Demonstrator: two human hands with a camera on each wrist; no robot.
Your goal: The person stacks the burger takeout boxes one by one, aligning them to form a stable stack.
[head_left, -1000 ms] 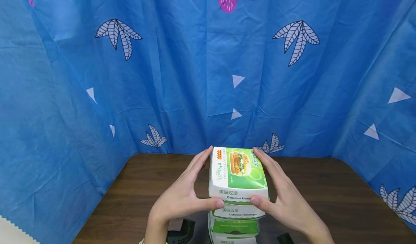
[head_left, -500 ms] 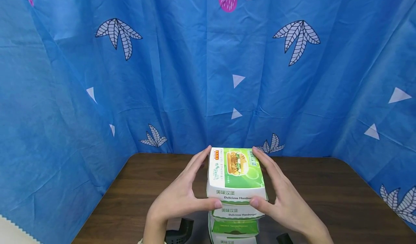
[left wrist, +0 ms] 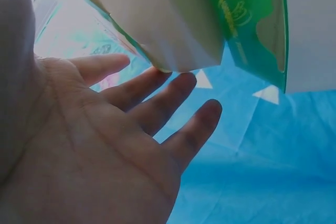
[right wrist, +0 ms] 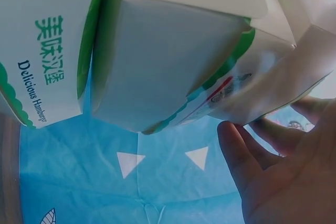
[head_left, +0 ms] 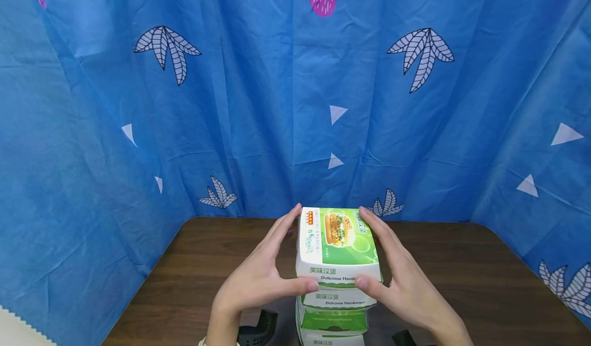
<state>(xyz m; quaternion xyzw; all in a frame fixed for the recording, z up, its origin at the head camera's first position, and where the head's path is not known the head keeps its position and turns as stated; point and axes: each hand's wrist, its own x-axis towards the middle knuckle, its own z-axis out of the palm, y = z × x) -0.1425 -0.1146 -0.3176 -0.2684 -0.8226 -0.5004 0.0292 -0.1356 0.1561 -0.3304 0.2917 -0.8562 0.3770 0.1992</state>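
Note:
A stack of white and green paper hamburger boxes stands at the front middle of the head view. Both hands hold the top hamburger box [head_left: 348,256], whose lid shows a burger picture. My left hand [head_left: 258,279] is at its left side, thumb across the front and long fingers reaching to the back corner. Mirroring it on the right, my right hand [head_left: 404,284] has its thumb at the front lower edge. Under it sits a second hamburger box [head_left: 339,300], slightly offset, above a green-fronted box [head_left: 334,323]. In the left wrist view, fingertips [left wrist: 186,80] meet a box's edge.
The stack stands over a dark brown wooden table [head_left: 184,284]. Behind and beside it hangs a blue curtain [head_left: 258,105] with leaf and triangle prints. Black wrist devices show near the left wrist [head_left: 258,329] and right wrist [head_left: 404,338].
Between both hands, the top box shifted a little left, then back right to about where it was. The boxes below stayed in place.

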